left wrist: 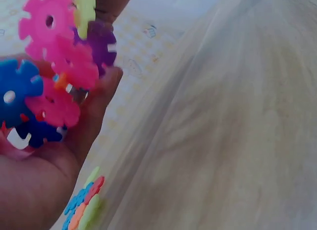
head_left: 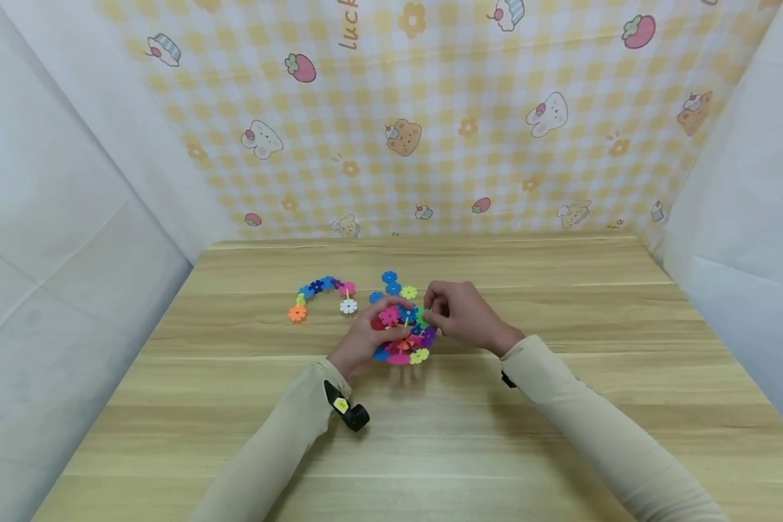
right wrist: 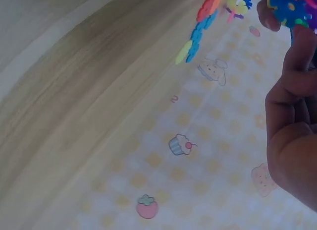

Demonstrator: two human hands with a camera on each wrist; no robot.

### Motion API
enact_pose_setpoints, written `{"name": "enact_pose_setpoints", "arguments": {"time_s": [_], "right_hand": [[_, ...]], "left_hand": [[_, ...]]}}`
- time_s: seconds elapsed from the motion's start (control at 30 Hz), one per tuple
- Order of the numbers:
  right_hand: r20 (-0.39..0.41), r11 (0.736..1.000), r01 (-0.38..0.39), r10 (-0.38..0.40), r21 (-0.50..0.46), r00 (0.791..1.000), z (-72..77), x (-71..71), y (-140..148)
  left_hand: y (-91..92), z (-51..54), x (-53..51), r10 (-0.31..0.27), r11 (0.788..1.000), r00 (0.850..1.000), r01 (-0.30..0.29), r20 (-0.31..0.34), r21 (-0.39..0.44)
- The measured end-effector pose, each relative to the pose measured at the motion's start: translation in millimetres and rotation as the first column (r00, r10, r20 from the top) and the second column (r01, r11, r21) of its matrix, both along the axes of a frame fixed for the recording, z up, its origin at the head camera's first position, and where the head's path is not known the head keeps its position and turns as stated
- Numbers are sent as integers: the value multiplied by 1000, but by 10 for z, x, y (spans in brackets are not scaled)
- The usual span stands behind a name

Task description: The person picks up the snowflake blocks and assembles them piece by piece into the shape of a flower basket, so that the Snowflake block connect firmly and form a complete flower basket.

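A cluster of linked flower-shaped discs, pink, blue, purple, red, yellow and green, (head_left: 399, 358) is held up over the table. My left hand (head_left: 365, 338) grips it from the left, fingers and thumb curled round it. In the left wrist view, pink, blue and purple discs (left wrist: 74, 66) rest against the palm and fingers of that hand (left wrist: 37, 183). On the cluster's right side my right hand (head_left: 466, 313) pinches a green disc (head_left: 422, 317) at its edge. The right wrist view shows this hand (right wrist: 292, 126) with bent fingers at the cluster (right wrist: 287, 9); its fingertips are partly hidden.
A curved chain of discs (head_left: 316, 286) lies on the wooden table (head_left: 483, 449) at the left, with orange and white ends. Loose or joined blue discs (head_left: 389, 277) and a yellow one (head_left: 408, 292) lie just behind the hands. A patterned cloth (head_left: 431, 94) stands behind.
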State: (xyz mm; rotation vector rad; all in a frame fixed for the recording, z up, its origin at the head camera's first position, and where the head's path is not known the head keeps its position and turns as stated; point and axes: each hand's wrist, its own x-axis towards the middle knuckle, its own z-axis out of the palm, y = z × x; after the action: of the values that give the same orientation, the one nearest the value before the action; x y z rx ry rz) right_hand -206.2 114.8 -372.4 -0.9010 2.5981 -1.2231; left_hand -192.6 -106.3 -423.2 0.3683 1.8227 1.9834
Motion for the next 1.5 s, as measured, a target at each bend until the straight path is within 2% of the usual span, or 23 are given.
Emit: {"name": "enact_pose_setpoints", "arguments": {"time_s": [0.1,0.23,0.33,0.43,0.57,0.63,0.77,0.87,0.97,1.13,1.23,1.33,1.4,1.5], "right_hand": [[22,1000,1,-1,14,1000,23,-14,-18],[106,1000,1,-2,12,994,57,-55,-30],[114,999,-12,8,35,993,56,-74,-51],[126,999,-19,13,46,992,11,-81,-55],[192,1000,-7,4,12,981,-88,-77,7],[220,1000,8,-7,-5,975,-134,-67,48],[273,999,22,-10,-39,962,-196,-32,98],[306,998,28,-11,-52,952,-226,-10,118],[313,998,46,-30,-45,949,-243,-2,148],[258,999,-13,26,-51,966,-249,-9,210],[156,998,-58,63,-38,986,-253,-10,218],[8,999,-52,52,-8,999,-288,-10,212],[-83,1000,-27,27,7,996,-311,-5,198],[-217,998,26,-13,59,976,-337,2,158]], "left_hand": [[21,7,6,22,1000,1000,-22,-7,-4],[37,22,11,34,999,999,-34,-19,-17],[28,8,7,40,999,999,-40,3,-20],[8,-27,-5,35,999,999,-34,23,-37],[-3,-65,-26,5,999,998,-3,57,-33],[2,-75,-36,4,1000,996,-5,94,9],[29,-59,-47,48,990,984,-70,173,124],[62,-29,-53,53,978,980,-91,194,188],[91,-3,-54,37,970,977,-86,209,227],[109,19,-47,26,958,967,-96,252,269],[107,29,-42,27,951,960,-111,278,289],[111,38,-42,19,948,959,-108,284,300],[121,42,-42,3,945,958,-97,287,312],[127,41,-32,-28,943,960,-66,278,326]]}}
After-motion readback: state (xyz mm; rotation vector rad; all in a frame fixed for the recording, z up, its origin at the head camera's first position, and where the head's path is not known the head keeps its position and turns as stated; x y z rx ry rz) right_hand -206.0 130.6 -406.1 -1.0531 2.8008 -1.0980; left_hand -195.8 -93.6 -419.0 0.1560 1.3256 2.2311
